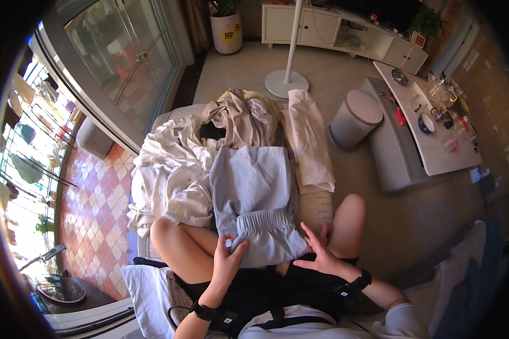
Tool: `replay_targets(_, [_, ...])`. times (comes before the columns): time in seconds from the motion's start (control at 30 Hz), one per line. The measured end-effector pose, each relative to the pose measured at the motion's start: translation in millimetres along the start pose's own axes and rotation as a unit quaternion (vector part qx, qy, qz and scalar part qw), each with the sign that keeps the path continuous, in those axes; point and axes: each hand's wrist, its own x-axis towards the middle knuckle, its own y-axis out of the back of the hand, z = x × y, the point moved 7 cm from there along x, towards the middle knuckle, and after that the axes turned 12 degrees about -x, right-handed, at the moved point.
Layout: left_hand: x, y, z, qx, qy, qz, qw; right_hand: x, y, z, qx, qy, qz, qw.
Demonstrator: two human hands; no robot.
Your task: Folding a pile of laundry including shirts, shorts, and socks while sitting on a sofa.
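Observation:
A light grey-blue garment with a gathered elastic waistband point(266, 231) lies folded in front of me, between my knees. My left hand point(230, 257) pinches its left edge between thumb and fingers. At its right edge is my right hand point(316, 250), fingers spread, with nothing clearly gripped. Just beyond the waistband, a larger flat part of light grey-blue cloth point(254, 178) extends away from me; whether it is the same garment I cannot tell.
Crumpled white clothes point(169, 169) lie at left, a beige heap point(237, 114) behind, and folded pale pink cloth point(309, 144) at right. Beyond stand a lidded bin point(356, 120), a pole's round white base point(286, 84) and a laden table point(441, 156). More white cloth point(148, 296) lies beside my left hip.

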Motion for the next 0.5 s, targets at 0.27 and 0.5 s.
replay_targets(0.27, [13, 7, 8, -0.018, -0.038, -0.036, 0.998, 3, -4, -12, -0.313, 0.130, -0.062, 0.939])
replay_targets(0.5, [16, 7, 40, -0.074, 0.076, -0.054, 0.993, 23, 14, -21, -0.112, -0.019, -0.046, 0.992])
